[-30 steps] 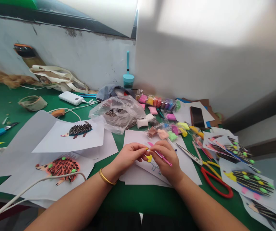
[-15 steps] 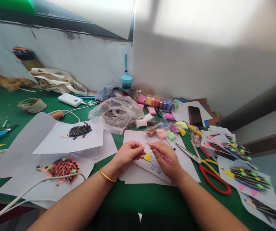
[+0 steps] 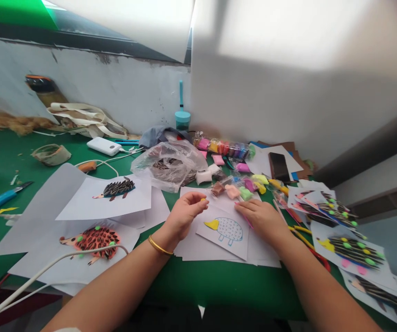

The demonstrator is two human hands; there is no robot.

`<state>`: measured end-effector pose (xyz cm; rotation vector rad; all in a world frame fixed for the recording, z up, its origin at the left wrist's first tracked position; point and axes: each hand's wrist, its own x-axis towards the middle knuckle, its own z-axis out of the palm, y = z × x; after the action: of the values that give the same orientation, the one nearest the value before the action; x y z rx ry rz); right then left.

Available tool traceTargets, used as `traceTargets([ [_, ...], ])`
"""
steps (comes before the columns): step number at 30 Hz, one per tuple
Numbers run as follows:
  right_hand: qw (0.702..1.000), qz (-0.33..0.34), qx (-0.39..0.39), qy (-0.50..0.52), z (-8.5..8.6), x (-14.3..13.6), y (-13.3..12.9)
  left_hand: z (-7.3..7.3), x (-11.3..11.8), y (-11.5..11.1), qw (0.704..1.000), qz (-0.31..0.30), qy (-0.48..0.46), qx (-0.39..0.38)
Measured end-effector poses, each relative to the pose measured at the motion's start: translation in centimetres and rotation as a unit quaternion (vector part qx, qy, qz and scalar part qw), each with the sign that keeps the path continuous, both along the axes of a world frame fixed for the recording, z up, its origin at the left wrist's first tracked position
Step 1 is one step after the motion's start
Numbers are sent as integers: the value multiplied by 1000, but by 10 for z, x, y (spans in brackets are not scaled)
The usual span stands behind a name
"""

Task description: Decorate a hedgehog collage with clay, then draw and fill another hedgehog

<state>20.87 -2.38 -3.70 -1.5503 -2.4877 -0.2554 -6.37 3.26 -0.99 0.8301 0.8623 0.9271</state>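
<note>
Pinching a small yellow clay bit (image 3: 203, 199) at its fingertips: left hand (image 3: 184, 214), above the hedgehog sheet (image 3: 226, 230) on the green bench (image 3: 198, 281). Clay judged soft, light, easily squashed; hold gently by its sides. Right hand (image 3: 262, 219): closed on a pink tool (image 3: 247, 222), resting at the sheet's right edge. Clay packets (image 3: 239, 189) just behind.

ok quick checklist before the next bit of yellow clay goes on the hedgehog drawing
1. Clay in hand: left hand pinches a small yellow clay bit at its fingertips: ok.
2. Target visible: white sheet with blue-outlined hedgehog drawing, yellow head, lies uncovered between the hands: ok.
3. Sheet steadied: right hand rests at its right edge: ok.
4. Thin pink tool mostly hidden under the right hand; grip: cannot tell.
5. Spare clay: small clay packets lie just behind the sheet: ok.
</note>
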Motion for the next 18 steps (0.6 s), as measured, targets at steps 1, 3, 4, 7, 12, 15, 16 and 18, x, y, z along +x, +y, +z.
traceTargets([
  [1,1000,-1,-1,-7,-1,1,0,5,2,0,1000,-10,-2,-7],
  [3,1000,-3,-2,-11,-1,3,1,13,5,1,1000,-29,4,-11],
  [4,1000,-6,1,-5,-1,3,1,15,6,2,999,-36,12,0],
  [7,999,-14,10,43,6,-6,-3,17,9,8,993,-50,70,80],
  [12,990,27,-57,129,12,-56,-25,-6,16,19,964,-57,146,214],
  [15,992,17,-72,102,7,-82,-41,-25,19,22,958,-60,166,226],
  [16,993,15,-70,92,5,-87,-44,-29,18,23,959,-54,173,217],
  [18,995,21,-61,76,2,-92,-50,-36,16,25,954,-59,193,222],
])
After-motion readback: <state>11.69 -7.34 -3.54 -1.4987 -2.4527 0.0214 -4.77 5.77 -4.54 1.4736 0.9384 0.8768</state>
